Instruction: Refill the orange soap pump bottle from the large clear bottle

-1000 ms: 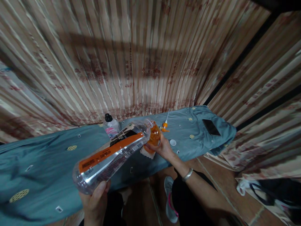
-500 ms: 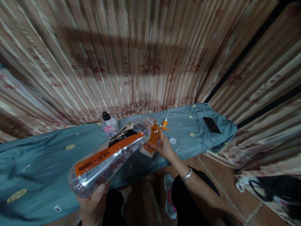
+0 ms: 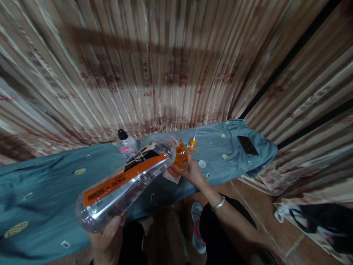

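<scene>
My left hand (image 3: 106, 239) grips the base of a large clear plastic bottle (image 3: 124, 186) with an orange and black label, tilted so its open mouth points up and away. That mouth sits against a small orange bottle (image 3: 181, 157), which my right hand (image 3: 187, 172) holds just above the blue-green cloth (image 3: 49, 191). A silver bangle (image 3: 217, 204) is on my right wrist. Whether liquid is flowing between the two bottles is unclear.
On the cloth lie a small clear bottle with a black cap (image 3: 125, 145), an orange pump nozzle with a white tube (image 3: 193, 141), a white cap (image 3: 202, 163) and a dark phone (image 3: 247, 145). Striped curtains hang behind. My shoe (image 3: 197, 228) rests on the brown floor; a bag (image 3: 317, 221) lies at right.
My left hand has dropped slightly and drawn the big bottle's base lower and leftward. The right hand and orange bottle stay in place.
</scene>
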Tool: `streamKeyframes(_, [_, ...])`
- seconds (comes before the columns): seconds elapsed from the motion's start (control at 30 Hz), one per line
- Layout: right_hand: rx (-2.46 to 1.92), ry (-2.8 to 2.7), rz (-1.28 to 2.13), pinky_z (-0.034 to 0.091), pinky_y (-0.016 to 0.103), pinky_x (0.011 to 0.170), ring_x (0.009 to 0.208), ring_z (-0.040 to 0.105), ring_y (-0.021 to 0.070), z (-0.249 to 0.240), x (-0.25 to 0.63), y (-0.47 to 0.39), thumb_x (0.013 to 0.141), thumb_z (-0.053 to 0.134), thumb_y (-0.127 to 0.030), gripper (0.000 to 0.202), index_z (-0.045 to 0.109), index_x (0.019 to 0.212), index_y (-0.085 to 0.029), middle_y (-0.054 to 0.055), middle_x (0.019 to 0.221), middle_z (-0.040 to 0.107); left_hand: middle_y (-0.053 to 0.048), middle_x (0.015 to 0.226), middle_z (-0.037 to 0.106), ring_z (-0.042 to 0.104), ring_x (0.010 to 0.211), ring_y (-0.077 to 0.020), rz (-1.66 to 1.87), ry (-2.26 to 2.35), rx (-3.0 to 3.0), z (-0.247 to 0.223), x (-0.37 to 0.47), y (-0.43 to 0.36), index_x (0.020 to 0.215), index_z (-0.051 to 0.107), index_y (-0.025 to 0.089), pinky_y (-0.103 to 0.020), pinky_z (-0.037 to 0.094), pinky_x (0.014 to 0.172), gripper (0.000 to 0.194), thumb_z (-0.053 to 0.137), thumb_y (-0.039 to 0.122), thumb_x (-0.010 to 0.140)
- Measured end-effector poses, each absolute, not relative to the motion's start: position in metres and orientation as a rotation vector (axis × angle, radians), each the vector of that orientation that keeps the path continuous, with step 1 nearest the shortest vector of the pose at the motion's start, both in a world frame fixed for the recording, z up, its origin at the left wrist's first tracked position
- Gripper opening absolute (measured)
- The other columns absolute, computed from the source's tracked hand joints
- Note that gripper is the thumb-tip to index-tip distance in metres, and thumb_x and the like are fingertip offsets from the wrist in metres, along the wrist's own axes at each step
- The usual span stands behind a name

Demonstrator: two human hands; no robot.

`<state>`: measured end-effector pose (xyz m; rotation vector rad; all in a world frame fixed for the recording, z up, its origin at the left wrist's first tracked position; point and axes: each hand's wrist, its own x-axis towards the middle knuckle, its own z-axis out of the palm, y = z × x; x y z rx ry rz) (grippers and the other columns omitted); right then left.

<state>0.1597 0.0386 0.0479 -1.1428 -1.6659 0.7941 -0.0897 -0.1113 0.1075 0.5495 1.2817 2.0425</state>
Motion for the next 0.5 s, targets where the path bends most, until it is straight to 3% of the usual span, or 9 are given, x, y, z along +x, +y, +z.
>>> streamKeyframes(0.23, [-1.149, -1.681, 0.804, 0.067, 0.052, 0.11, 0.126, 0.081, 0.0362, 0.051, 0.159, 0.038, 0.08, 0.094, -0.034, 0.088, 0.057, 0.16, -0.026, 0.01, 0.137, 0.083, 0.001, 0.081, 0.075, 0.052, 0.049, -0.0154, 2.09, 1.283, 0.479, 0.113, -0.083, -0.113, 0.103, 0.076, 0.027, -0.024, 0.04, 0.031, 0.075, 0.1, 0.022, 0.033])
streamKeyframes(0.4, [-1.177, -1.678, 0.784, 0.069, 0.049, 0.107, 0.125, 0.082, 0.0352, 0.052, 0.159, 0.037, 0.08, 0.095, -0.034, 0.088, 0.057, 0.159, -0.027, 0.009, 0.136, 0.084, -0.003, 0.092, 0.08, 0.059, 0.056, -0.0175, 2.044, 1.265, 0.521, 0.101, -0.093, -0.115, 0.109, 0.079, 0.027, -0.024, 0.045, 0.034, 0.079, 0.105, 0.026, 0.035])
streamKeyframes(0.5, [-1.182, -1.68, 0.787, 0.069, 0.048, 0.105, 0.124, 0.082, 0.0352, 0.051, 0.159, 0.037, 0.08, 0.095, -0.034, 0.088, 0.058, 0.159, -0.027, 0.009, 0.134, 0.084, 0.0, 0.093, 0.079, 0.06, 0.054, -0.0186, 2.005, 1.251, 0.604, 0.092, -0.101, -0.117, 0.114, 0.078, 0.031, -0.027, 0.047, 0.034, 0.08, 0.105, 0.024, 0.039])
